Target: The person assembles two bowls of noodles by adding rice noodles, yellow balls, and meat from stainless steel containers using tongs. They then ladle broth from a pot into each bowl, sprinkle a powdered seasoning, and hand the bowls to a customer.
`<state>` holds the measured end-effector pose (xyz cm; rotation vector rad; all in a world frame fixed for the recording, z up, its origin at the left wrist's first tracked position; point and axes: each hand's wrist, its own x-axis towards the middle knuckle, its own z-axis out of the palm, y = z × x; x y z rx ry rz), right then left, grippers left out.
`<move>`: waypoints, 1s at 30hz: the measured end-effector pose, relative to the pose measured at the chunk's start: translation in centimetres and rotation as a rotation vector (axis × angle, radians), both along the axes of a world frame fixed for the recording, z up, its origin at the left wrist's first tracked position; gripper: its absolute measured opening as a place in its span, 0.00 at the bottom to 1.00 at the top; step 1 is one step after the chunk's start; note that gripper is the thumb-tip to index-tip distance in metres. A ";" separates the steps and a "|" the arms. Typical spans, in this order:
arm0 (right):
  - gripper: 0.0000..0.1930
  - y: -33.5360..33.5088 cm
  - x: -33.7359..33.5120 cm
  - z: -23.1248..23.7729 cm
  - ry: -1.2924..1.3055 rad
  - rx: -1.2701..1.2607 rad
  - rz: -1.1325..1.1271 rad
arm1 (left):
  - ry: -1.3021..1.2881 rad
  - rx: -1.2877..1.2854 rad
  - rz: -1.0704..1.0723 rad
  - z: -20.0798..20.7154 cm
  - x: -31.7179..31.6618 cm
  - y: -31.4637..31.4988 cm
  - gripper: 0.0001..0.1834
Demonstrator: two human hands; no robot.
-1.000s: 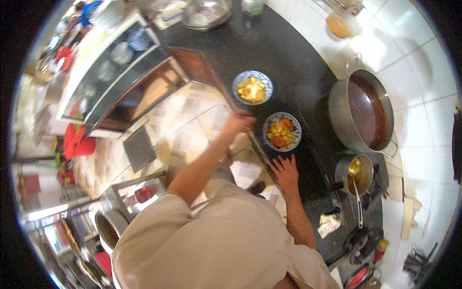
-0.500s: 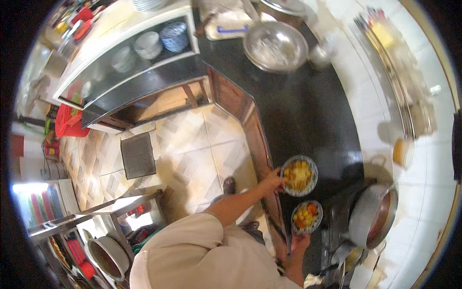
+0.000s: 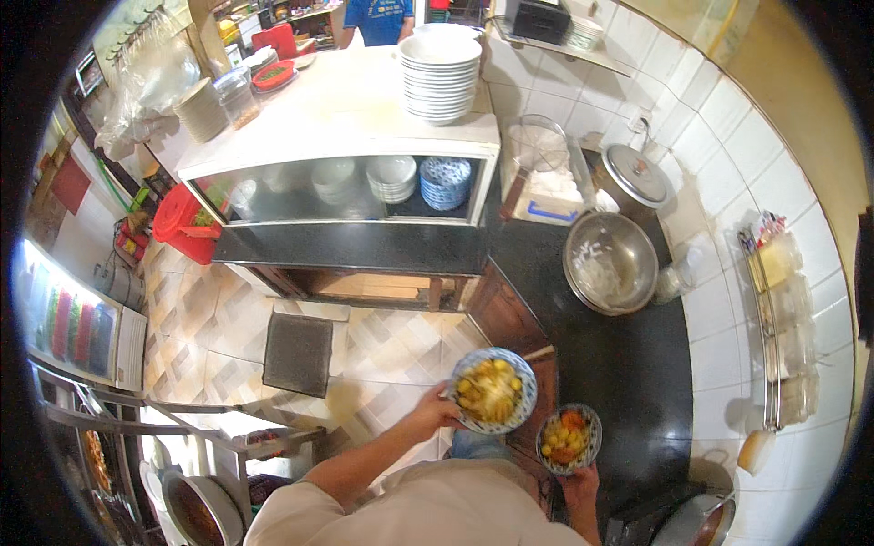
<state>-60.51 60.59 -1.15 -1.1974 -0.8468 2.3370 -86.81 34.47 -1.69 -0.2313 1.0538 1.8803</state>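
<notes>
My left hand (image 3: 431, 411) grips the rim of a blue-and-white patterned bowl (image 3: 526, 400), held over the floor beside the counter. Yellow chunks and a pale, shredded-looking topping fill it. In my right hand (image 3: 580, 484) is a second patterned bowl (image 3: 594, 446), held lower and nearer, by the counter's edge. It contains yellow round pieces with orange-red and brownish food. Both bowls are roughly level. The fingers beneath each bowl are partly hidden.
A black counter (image 3: 628, 373) runs along my right, with a steel basin (image 3: 610, 264) and a lidded pot (image 3: 635, 177). Ahead stands a glass-fronted cabinet (image 3: 337, 146) bearing stacked white plates (image 3: 441, 77). A dark mat (image 3: 298, 355) lies on the tiled floor. Behind the cabinet is a person in blue (image 3: 378, 20).
Both bowls have left their place over the counter and moved left with my hands. My view has turned up toward the cabinet, and a person now shows behind it.
</notes>
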 end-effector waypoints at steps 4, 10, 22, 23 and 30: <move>0.33 1.8 -13.7 -0.6 0.105 0.032 0.270 | 0.115 0.018 0.344 2.4 -7.4 -6.5 0.39; 0.32 -2.2 -37.3 3.3 0.256 0.002 0.598 | 0.285 -0.108 0.697 9.9 -17.1 -13.7 0.39; 0.23 -15.5 -73.3 14.1 0.443 0.103 0.904 | 0.463 -0.203 0.815 14.3 -39.1 -26.6 0.26; 0.23 -16.5 -75.6 14.2 0.441 0.126 0.868 | 0.502 -0.172 0.786 14.5 -41.8 -27.6 0.26; 0.27 -21.2 -88.0 13.9 0.328 0.097 0.640 | 0.347 -0.147 0.655 15.0 -58.4 -30.3 0.34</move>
